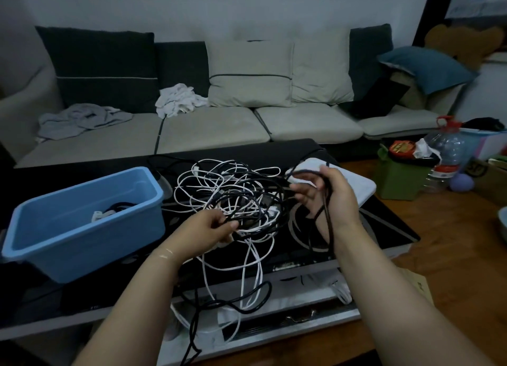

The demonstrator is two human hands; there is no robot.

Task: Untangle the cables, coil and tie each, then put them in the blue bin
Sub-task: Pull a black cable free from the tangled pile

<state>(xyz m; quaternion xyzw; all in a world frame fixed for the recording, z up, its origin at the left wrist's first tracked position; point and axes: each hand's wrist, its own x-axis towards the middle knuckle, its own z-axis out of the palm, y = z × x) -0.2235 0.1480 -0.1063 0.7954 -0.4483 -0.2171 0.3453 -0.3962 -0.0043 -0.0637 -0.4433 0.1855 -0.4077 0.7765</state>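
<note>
Bin (82,223) left on table (384,228) – cable tangle (233,195) right of it – sofa (219,124) behind.

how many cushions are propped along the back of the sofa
5: dark cushion far left, smaller dark one, two pale ones, another dark one at right.

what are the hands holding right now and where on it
The right hand grips a black cable by gathered loops. The left hand pinches strands at the near edge of the cable tangle.

No text can be read; the print on the water bottle's (444,157) red label is blurred.
</note>
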